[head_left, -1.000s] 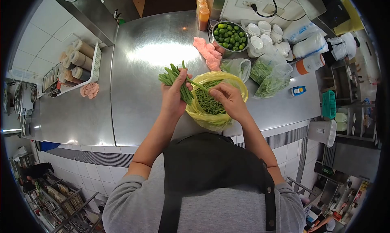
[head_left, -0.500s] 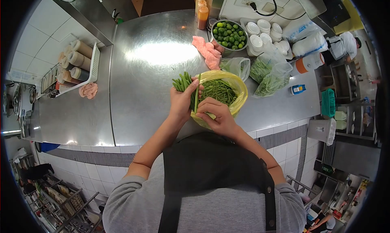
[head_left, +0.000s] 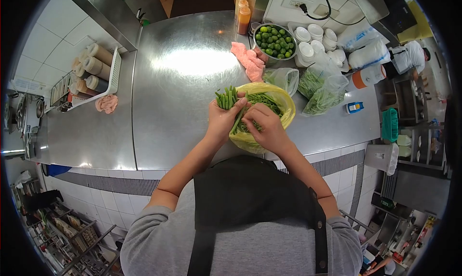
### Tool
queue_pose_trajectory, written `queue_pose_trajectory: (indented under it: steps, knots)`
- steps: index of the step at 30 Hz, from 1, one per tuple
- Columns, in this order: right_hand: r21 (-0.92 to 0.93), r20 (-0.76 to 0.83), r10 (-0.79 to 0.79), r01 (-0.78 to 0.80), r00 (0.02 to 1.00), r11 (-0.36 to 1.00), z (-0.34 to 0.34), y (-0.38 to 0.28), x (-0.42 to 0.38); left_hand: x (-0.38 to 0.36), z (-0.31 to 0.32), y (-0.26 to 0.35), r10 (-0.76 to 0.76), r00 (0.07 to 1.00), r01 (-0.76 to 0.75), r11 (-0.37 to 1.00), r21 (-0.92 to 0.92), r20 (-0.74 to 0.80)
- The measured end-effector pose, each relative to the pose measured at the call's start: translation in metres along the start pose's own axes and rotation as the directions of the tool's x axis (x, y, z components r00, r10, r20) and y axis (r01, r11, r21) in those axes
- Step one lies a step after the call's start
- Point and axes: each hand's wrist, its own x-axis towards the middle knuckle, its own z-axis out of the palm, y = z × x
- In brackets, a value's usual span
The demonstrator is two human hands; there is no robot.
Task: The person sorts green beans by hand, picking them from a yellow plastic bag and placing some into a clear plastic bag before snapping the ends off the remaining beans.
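Note:
A bunch of cut green beans [head_left: 226, 98] is wrapped in my left hand [head_left: 223, 117], their ends sticking out past the fingers. One longer bean [head_left: 237, 122] slants down from that hand's thumb. My right hand [head_left: 266, 126] is closed beside this bean, thumb and fingertips drawn together over the bag; whatever is between them is hidden. Below both hands, a yellow plastic bag [head_left: 288, 113] stands with its mouth spread, full of more green beans [head_left: 264, 100]. My right hand covers part of its contents.
Behind the bag are a pink cloth [head_left: 248, 61], a steel bowl of green limes [head_left: 275, 41], sauce bottles [head_left: 243, 18] and stacked white cups [head_left: 305, 52]. Bags of greens [head_left: 320, 94] lie to the right. A white basket of bottles [head_left: 114, 73] stands at left on the steel counter [head_left: 168, 112].
My left hand has tilted and moved slightly right, with the bunch's ends turned more toward me. My right hand has shifted right and up, away from the long bean's lower end.

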Motion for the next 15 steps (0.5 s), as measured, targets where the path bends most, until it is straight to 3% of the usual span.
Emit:
queue_pose_trajectory:
  steps: [3,5,6,8,12,14,15]
  knots:
    - [-0.094,-0.069,0.087,-0.093,0.994,0.991,-0.014,0.01,0.003,0.0,-0.001,0.005,0.011,1.0,-0.011,1.0,0.024,0.006]
    - [-0.207,-0.236,0.121,-0.171,0.964,0.963,-0.025,0.027,0.006,-0.002,-0.004,0.01,0.016,1.0,-0.017,0.998,0.053,0.019]
    - [-0.206,-0.237,0.121,-0.172,0.964,0.963,-0.032,0.033,0.009,-0.003,-0.006,0.011,-0.005,0.996,-0.001,0.998,0.064,0.085]
    - [-0.237,-0.453,0.144,-0.274,0.88,0.932,-0.047,0.044,0.014,-0.004,-0.008,0.011,-0.027,0.988,0.015,0.997,0.077,0.153]
    - [-0.192,-0.466,0.232,-0.354,0.854,0.915,-0.065,0.06,0.008,-0.004,-0.012,0.007,-0.057,0.988,0.05,0.998,0.046,0.145]
    - [-0.135,-0.143,0.461,-0.479,0.876,0.868,-0.064,0.069,-0.001,-0.003,-0.012,0.004,-0.074,0.99,0.074,0.997,0.009,0.121]
    - [-0.135,-0.144,0.463,-0.481,0.875,0.866,-0.061,0.071,-0.005,-0.004,-0.011,0.004,-0.081,0.991,0.082,0.997,0.0,0.111]
